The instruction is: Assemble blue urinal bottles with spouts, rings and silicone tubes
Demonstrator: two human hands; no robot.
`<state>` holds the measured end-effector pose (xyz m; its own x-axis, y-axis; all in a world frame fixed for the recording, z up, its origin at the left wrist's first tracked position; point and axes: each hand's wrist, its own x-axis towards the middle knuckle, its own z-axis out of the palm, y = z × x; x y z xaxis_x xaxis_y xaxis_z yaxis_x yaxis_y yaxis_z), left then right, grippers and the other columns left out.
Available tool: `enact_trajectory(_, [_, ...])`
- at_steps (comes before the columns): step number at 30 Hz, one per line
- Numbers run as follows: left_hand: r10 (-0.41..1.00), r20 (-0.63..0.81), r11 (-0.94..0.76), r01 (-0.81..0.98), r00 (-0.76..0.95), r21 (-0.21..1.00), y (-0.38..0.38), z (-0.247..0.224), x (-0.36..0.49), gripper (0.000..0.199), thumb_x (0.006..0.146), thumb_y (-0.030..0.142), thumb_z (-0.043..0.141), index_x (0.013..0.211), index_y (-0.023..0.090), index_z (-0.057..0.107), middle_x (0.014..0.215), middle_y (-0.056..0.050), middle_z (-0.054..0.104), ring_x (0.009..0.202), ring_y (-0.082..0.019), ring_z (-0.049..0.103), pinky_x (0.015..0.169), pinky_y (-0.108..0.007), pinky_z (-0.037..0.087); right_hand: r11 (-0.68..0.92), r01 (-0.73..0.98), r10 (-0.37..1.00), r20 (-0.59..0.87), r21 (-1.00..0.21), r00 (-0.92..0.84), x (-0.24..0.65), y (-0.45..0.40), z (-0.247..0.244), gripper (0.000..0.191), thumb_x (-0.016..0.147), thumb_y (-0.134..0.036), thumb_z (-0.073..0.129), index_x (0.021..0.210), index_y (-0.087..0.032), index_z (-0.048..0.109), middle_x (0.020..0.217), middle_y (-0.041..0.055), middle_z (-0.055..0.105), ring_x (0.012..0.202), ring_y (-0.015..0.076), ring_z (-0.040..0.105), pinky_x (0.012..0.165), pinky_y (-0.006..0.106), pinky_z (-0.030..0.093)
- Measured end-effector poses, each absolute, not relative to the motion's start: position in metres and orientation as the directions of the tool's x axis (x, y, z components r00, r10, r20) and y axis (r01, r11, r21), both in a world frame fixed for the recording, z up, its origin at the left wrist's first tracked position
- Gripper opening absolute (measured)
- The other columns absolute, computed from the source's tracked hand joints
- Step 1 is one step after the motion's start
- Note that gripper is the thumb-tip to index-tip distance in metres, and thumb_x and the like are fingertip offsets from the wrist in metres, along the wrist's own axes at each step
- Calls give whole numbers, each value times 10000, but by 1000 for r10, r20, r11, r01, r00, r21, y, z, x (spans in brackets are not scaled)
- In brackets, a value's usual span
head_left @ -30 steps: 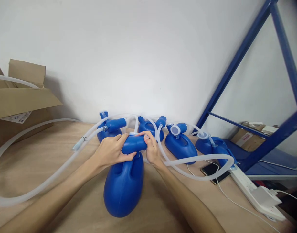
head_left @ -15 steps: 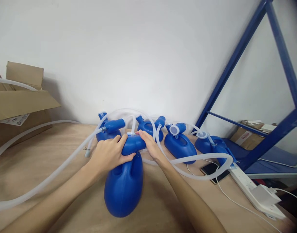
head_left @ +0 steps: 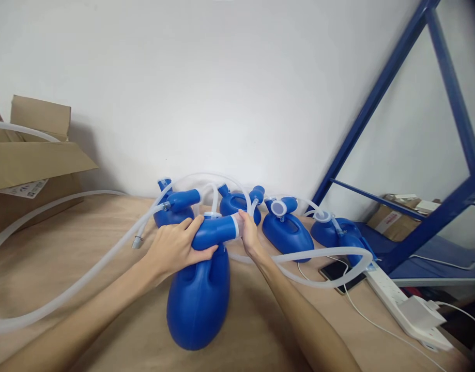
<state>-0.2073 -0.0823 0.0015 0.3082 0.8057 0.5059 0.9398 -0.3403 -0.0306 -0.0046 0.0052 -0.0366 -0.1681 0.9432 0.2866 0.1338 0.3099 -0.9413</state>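
A blue plastic urinal bottle (head_left: 198,310) stands on the wooden table in front of me, its body toward me. My left hand (head_left: 177,245) is closed around the left part of its bent blue neck (head_left: 214,232), thumb along the near side. At the neck's right end sits a whitish translucent cap (head_left: 238,226). My right hand (head_left: 250,235) grips that cap, fingers at its outer side; some fingertips are hidden behind it. A white collar (head_left: 212,215) with a clear tube shows just behind the neck.
Several blue urinal bottles (head_left: 287,235) with clear hoses (head_left: 322,250) line the wall. A cardboard box (head_left: 39,165) stands at left. On the right are a phone (head_left: 341,274), a power strip (head_left: 411,315) with cables and a blue metal frame (head_left: 377,93).
My right hand has shifted right along the neck, from its top to the end, where the whitish cap now shows. My left hand keeps its hold.
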Motion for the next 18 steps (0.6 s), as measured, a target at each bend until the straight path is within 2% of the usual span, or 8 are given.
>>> enact_trajectory(3, [843, 456, -299, 953, 287, -48, -88, 8, -207, 688, 905, 712, 554, 1327, 174, 633, 1058, -150, 776, 799, -354, 754, 575, -366, 460, 122, 62, 961, 102, -991, -258, -2, 4, -33, 514, 944, -682, 505, 870, -200, 668, 728, 63, 687, 689, 249, 673, 576, 365, 548])
enact_trajectory(5, [857, 423, -294, 954, 294, -67, -92, 13, -206, 694, 923, 706, 532, 1333, 154, 620, 1078, -166, 769, 814, -365, 751, 584, -375, 456, -11, 47, 925, -28, -999, -379, 6, 3, -28, 552, 950, -700, 506, 989, -179, 685, 712, 58, 703, 596, 226, 678, 515, 333, 535])
enact_trajectory(8, [869, 390, -305, 951, 303, -59, -94, 16, -205, 708, 932, 708, 515, 1350, 142, 599, 1118, -169, 764, 839, -370, 751, 585, -373, 446, -132, 22, 826, -122, -991, -550, 26, 4, -23, 661, 882, -750, 614, 1232, -190, 621, 845, 69, 760, 604, 212, 727, 538, 306, 563])
enact_trajectory(11, [879, 379, -297, 954, 289, -39, -91, 13, -207, 716, 926, 718, 516, 1362, 154, 587, 1126, -157, 766, 827, -374, 753, 565, -370, 426, -171, -78, 715, -69, -982, -695, 45, 9, -29, 1030, 660, -702, 870, 1473, -259, 418, 1064, 85, 767, 821, 272, 795, 665, 333, 605])
enact_trajectory(13, [876, 390, -296, 955, 283, -27, -89, 10, -208, 725, 925, 725, 514, 1374, 159, 577, 1143, -157, 765, 841, -375, 753, 575, -370, 428, -175, -135, 659, -14, -975, -752, 49, 13, -39, 1284, 532, -610, 976, 1560, -292, 277, 1102, 83, 760, 908, 296, 793, 730, 351, 603])
enact_trajectory(15, [875, 400, -292, 956, 274, -16, -86, 8, -210, 737, 925, 738, 501, 1375, 158, 576, 1155, -161, 762, 854, -374, 752, 587, -368, 434, -156, -151, 616, 24, -976, -787, 46, 16, -51, 1435, 442, -487, 1040, 1591, -302, 202, 1021, 50, 764, 850, 275, 784, 697, 327, 583])
enact_trajectory(18, [875, 407, -286, 958, 262, -3, -85, 7, -213, 744, 924, 755, 480, 1370, 169, 581, 1160, -157, 761, 863, -380, 748, 593, -370, 440, -75, -175, 599, 96, -982, -795, 32, 17, -63, 1459, 417, -374, 1063, 1594, -301, 204, 852, -28, 726, 686, 210, 723, 608, 286, 537])
